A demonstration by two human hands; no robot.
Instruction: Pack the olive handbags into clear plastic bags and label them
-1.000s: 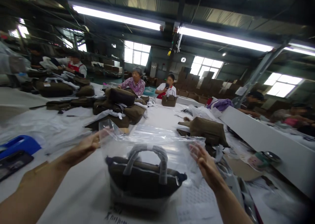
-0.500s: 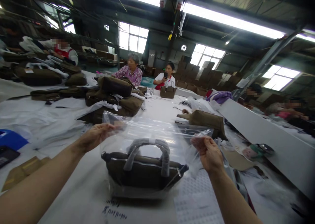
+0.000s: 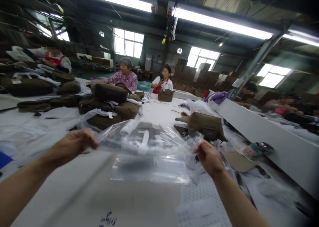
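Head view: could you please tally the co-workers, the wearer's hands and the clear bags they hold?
Co-workers: 5
Hands, left hand and right hand: 2
Clear bag, gripped by both: 1
Total: 8

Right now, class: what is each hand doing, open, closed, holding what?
Left hand: closed on the left edge of the clear plastic bag.
Right hand: closed on the bag's right edge.

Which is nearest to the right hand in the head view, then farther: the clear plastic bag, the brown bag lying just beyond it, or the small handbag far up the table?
1. Clear plastic bag: gripped by the right hand.
2. Brown bag: lying just beyond, slightly left.
3. Small handbag: far up the table, near seated people.
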